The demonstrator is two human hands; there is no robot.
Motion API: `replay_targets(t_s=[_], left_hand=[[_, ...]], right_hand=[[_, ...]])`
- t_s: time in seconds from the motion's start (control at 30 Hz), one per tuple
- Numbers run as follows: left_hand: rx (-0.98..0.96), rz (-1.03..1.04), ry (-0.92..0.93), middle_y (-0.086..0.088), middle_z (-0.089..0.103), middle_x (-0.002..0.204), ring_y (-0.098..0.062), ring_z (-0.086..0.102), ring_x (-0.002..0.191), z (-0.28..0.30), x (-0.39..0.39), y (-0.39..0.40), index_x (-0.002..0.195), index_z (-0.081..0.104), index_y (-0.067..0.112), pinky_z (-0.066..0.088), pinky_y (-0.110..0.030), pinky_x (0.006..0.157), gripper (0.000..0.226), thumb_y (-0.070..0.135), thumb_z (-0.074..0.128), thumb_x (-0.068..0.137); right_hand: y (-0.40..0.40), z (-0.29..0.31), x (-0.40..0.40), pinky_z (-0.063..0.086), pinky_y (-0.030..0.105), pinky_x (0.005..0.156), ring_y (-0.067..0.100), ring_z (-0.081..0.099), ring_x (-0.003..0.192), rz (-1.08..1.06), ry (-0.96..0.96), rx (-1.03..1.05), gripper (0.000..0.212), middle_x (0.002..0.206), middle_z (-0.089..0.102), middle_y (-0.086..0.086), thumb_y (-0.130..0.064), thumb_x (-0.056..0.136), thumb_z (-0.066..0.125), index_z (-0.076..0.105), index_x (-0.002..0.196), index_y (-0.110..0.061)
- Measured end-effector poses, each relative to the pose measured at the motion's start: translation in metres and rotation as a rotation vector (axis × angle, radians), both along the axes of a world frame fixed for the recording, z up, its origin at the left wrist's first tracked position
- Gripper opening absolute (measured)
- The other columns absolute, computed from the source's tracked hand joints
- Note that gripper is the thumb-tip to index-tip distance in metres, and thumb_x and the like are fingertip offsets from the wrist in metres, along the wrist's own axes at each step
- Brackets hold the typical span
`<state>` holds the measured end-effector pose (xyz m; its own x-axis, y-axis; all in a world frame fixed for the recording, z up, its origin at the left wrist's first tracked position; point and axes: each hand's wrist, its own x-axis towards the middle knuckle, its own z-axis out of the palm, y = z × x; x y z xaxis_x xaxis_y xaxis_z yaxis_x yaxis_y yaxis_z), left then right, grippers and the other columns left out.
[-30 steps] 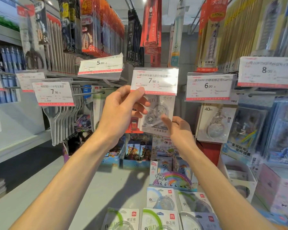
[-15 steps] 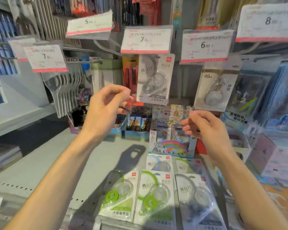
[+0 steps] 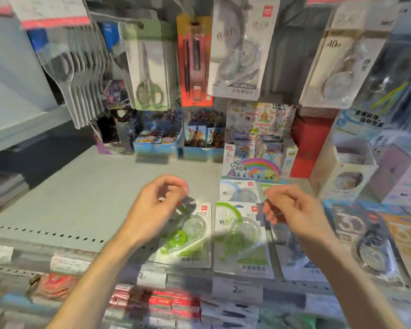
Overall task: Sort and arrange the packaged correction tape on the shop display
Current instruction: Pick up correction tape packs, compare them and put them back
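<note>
**Both hands over the green tape packs, nothing gripped**

My left hand (image 3: 157, 207) hangs above the shelf with fingers curled loosely and thumb near forefinger, and nothing between them. My right hand (image 3: 294, 210) mirrors it on the other side, fingers half bent, also empty. Neither one touches a pack.

Right under my left hand lies a green correction tape pack (image 3: 188, 236), flat on the grey shelf (image 3: 86, 200), its near edge at the shelf's front lip. Just beside it, between my two hands, lies a second green pack (image 3: 242, 238), also flat. Behind that one sits a blue-tinted pack (image 3: 239, 191), partly covered by the second green pack's top edge. More packs lie under my right wrist, too blurred to read.

Up on the hooks, a grey correction tape pack (image 3: 242, 48) hangs straight ahead, and another marked 40m (image 3: 342, 60) hangs to its right. Left of the grey one hang a red card with a pen-like item (image 3: 195, 60) and green-handled scissors (image 3: 150, 67). At the back of the shelf stands a rainbow-printed box (image 3: 254, 162).
</note>
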<state>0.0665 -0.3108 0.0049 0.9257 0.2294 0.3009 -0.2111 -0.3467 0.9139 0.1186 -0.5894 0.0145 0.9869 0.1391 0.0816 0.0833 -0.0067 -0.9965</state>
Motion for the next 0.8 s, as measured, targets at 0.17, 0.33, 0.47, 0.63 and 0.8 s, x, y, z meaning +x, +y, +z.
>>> replay_targets(t_s=[0.17, 0.33, 0.47, 0.63, 0.8], left_hand=[[0.496, -0.112, 0.3, 0.019, 0.058, 0.101, -0.002, 0.057, 0.086, -0.031, 0.0, 0.021, 0.116, 0.062, 0.037, 0.051, -0.03, 0.078, 0.067, 0.083, 0.068, 0.067], [0.823, -0.236, 0.329, 0.016, 0.049, 0.109, -0.007, 0.048, 0.104, -0.033, 0.003, 0.027, 0.118, 0.06, 0.033, 0.049, -0.029, 0.087, 0.084, 0.093, 0.062, 0.059], [0.825, -0.245, 0.26, 0.016, 0.045, 0.097, -0.01, 0.046, 0.092, -0.026, 0.004, 0.035, 0.098, 0.058, 0.034, 0.039, -0.028, 0.072, 0.046, 0.069, 0.073, 0.073], [0.76, -0.205, 0.192, 0.012, 0.053, 0.121, -0.008, 0.05, 0.11, -0.027, 0.01, 0.061, 0.133, 0.059, 0.027, 0.042, -0.019, 0.084, 0.068, 0.059, 0.079, 0.077], [0.641, -0.128, 0.086, 0.02, 0.047, 0.113, 0.002, 0.045, 0.099, -0.014, 0.02, 0.071, 0.134, 0.056, 0.031, 0.037, -0.004, 0.077, 0.071, 0.061, 0.08, 0.075]], right_hand=[[0.038, -0.013, -0.011, 0.048, 0.022, 0.048, 0.013, 0.056, 0.05, -0.015, 0.012, -0.04, 0.012, 0.061, 0.069, 0.004, 0.0, 0.101, 0.059, 0.065, 0.091, -0.001], [0.069, -0.017, -0.015, 0.05, 0.018, 0.053, 0.01, 0.064, 0.059, -0.007, -0.026, -0.145, 0.01, 0.073, 0.075, 0.006, -0.014, 0.1, 0.066, 0.072, 0.096, -0.008], [0.083, -0.015, -0.013, 0.05, 0.013, 0.059, 0.006, 0.066, 0.06, -0.015, -0.076, -0.277, 0.009, 0.073, 0.077, 0.002, -0.008, 0.099, 0.065, 0.072, 0.093, -0.009], [0.105, -0.012, -0.013, 0.057, 0.037, 0.075, 0.029, 0.068, 0.077, -0.018, -0.044, -0.388, 0.007, 0.091, 0.073, 0.023, -0.015, 0.099, 0.068, 0.073, 0.095, -0.016], [0.14, -0.006, -0.008, 0.057, 0.024, 0.063, 0.011, 0.065, 0.066, 0.046, 0.161, -0.185, 0.022, 0.081, 0.07, 0.005, -0.021, 0.1, 0.068, 0.067, 0.114, -0.005]])
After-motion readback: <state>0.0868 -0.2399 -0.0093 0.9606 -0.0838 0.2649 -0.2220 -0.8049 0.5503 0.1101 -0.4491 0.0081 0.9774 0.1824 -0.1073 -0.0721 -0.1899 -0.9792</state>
